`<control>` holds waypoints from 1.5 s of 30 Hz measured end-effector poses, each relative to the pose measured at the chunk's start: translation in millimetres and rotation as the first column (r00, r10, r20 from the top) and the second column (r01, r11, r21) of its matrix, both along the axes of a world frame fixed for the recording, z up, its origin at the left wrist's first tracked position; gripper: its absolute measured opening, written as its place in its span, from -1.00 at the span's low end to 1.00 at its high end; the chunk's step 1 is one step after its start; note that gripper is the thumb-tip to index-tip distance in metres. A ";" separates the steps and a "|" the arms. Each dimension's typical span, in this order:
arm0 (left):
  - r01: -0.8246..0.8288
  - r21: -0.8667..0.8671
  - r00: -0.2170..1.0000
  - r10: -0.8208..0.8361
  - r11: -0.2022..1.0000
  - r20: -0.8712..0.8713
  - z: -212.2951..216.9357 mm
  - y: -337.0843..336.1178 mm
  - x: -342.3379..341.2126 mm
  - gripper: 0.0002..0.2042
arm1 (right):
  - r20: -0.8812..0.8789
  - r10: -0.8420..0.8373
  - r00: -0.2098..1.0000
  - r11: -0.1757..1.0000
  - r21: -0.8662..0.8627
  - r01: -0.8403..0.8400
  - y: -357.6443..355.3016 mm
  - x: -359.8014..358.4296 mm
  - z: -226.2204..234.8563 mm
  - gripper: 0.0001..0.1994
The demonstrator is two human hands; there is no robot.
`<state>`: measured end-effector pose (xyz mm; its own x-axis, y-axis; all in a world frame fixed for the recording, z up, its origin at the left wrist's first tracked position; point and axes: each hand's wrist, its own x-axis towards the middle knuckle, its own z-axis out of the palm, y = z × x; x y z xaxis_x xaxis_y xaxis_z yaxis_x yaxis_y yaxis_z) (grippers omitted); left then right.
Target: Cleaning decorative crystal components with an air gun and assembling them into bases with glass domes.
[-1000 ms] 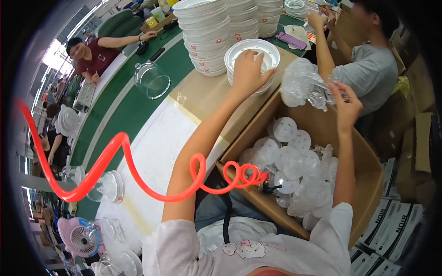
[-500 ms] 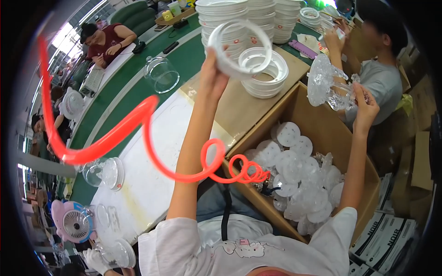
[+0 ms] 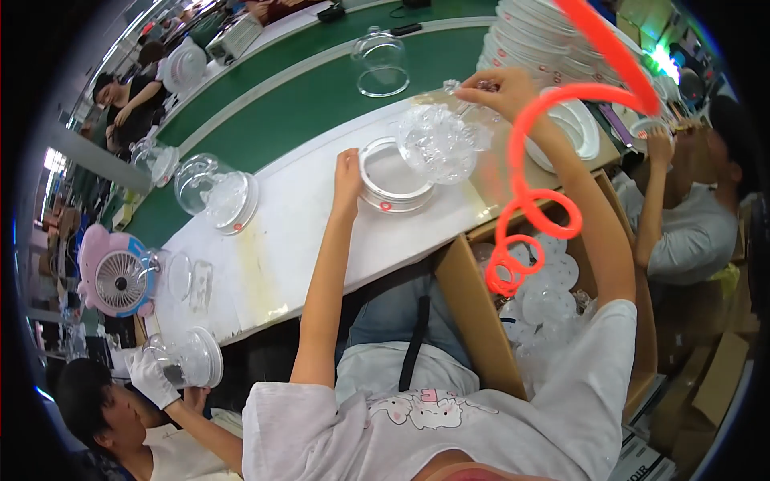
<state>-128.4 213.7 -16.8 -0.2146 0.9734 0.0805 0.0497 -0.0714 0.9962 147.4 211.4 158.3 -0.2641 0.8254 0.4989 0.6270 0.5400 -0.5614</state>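
One clear piece (image 3: 439, 146), seemingly in right hand (image 3: 507, 91), partly hides white ring (image 3: 393, 198).

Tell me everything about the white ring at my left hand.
The white ring looks like plastic: round, wide opening facing up, stepped rim, a small red mark on its near side. It sits on the white table, the left hand at its left edge. A clear piece hides its right side partly; whether they touch is unclear.
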 end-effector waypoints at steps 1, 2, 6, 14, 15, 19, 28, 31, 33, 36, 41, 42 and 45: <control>0.152 -0.094 0.986 -0.158 0.984 -0.052 16.2 -10.0 18.6 -0.59 | 0.029 -0.025 0.999 0.999 -0.025 0.025 4.8 3.8 -13.2 -0.75; 0.138 -0.096 0.989 -0.142 0.986 -0.045 17.7 -14.5 11.3 -0.59 | 0.080 -0.034 0.996 0.996 -0.076 0.040 12.0 -9.2 -17.4 -0.74; 0.177 -0.011 0.944 -0.173 0.984 -0.281 14.7 -24.9 -25.7 -0.60 | 0.190 0.039 0.981 0.992 -0.125 -0.016 26.9 -54.4 -27.6 -0.72; 0.237 0.101 0.764 -0.121 0.966 -0.634 1.7 -59.7 -16.5 0.14 | 0.291 0.124 0.948 0.980 -0.188 -0.071 40.4 -87.4 -44.2 -0.71; 0.233 0.096 0.767 -0.122 0.968 -0.630 -0.6 -59.6 -16.0 0.14 | 0.310 0.134 0.941 0.982 -0.167 -0.085 40.4 -91.0 -45.3 -0.71; 0.259 0.111 0.753 -0.129 0.959 -0.646 -6.0 -60.0 -8.9 0.10 | 0.372 0.095 0.923 0.993 -0.095 -0.064 37.0 -96.0 -46.0 -0.73; 0.275 0.138 0.735 -0.116 0.951 -0.668 -7.4 -60.6 -6.4 0.02 | 0.436 0.139 0.889 0.989 -0.115 -0.098 37.0 -93.0 -45.2 -0.76; 0.279 0.138 0.743 -0.123 0.950 -0.658 -7.5 -60.8 -7.3 0.02 | 0.425 0.152 0.892 0.988 -0.079 -0.130 37.9 -94.1 -47.9 -0.74; 0.284 0.138 0.746 -0.128 0.949 -0.653 -7.4 -60.7 -6.6 0.02 | 0.428 0.159 0.890 0.987 -0.078 -0.139 43.4 -92.9 -50.1 -0.75; 0.286 0.141 0.766 -0.137 0.948 -0.628 -5.7 -61.1 -6.3 0.01 | 0.431 0.156 0.889 0.987 -0.092 -0.129 43.0 -94.3 -52.5 -0.76; 0.282 0.132 0.747 -0.132 0.950 -0.651 -4.4 -61.9 -7.7 -0.01 | 0.437 0.099 0.894 0.993 -0.104 -0.059 39.9 -96.4 -53.1 -0.76; 0.285 0.130 0.746 -0.134 0.950 -0.652 -4.4 -62.7 -8.9 -0.01 | 0.452 0.106 0.886 0.993 -0.097 -0.069 39.7 -96.5 -55.4 -0.76; 0.293 0.127 0.754 -0.147 0.948 -0.640 -4.9 -61.1 -6.3 -0.01 | 0.469 0.116 0.876 0.993 -0.078 -0.090 41.7 -91.9 -57.9 -0.75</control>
<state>-134.7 152.6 -21.7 0.1702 0.9314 0.3216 0.6025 -0.3567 0.7140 55.5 253.1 100.4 -0.5422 0.8019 0.2508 0.7668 0.5943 -0.2424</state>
